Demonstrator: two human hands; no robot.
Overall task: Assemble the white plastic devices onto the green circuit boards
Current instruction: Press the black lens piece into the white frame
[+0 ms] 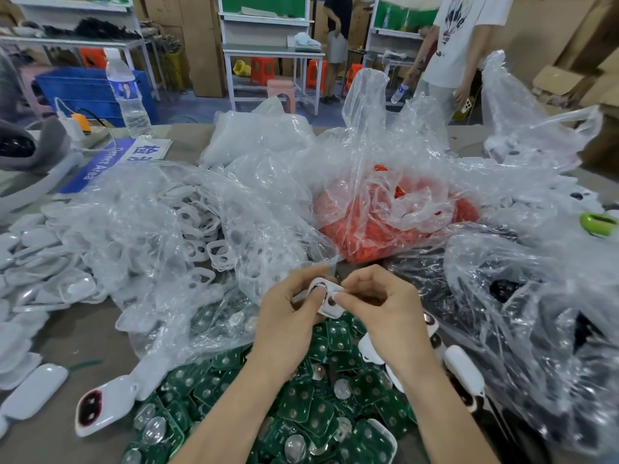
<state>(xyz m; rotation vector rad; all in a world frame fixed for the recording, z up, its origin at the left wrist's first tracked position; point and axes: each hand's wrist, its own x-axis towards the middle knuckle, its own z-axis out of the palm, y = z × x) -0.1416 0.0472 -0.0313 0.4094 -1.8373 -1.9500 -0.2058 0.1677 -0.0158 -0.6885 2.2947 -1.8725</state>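
Observation:
Both hands meet over the table's near middle around one small white plastic device (330, 304) with a round dark opening. My left hand (288, 316) grips its left end, thumb over the ringed hole. My right hand (382, 306) pinches its right edge with thumb and fingertips. Below them lies a heap of green circuit boards (301, 400), several with clear domes, spilling from a clear bag. Loose white device shells (104, 410) lie at the lower left and to the right (464, 370) of my right forearm.
Clear bags crowd the table: white frames (197, 226) at the left, red parts (398, 222) in the middle, dark parts (502, 289) at the right. White covers (33, 256) pile up at the far left. A water bottle (129, 95) stands behind. Two people stand beyond the table.

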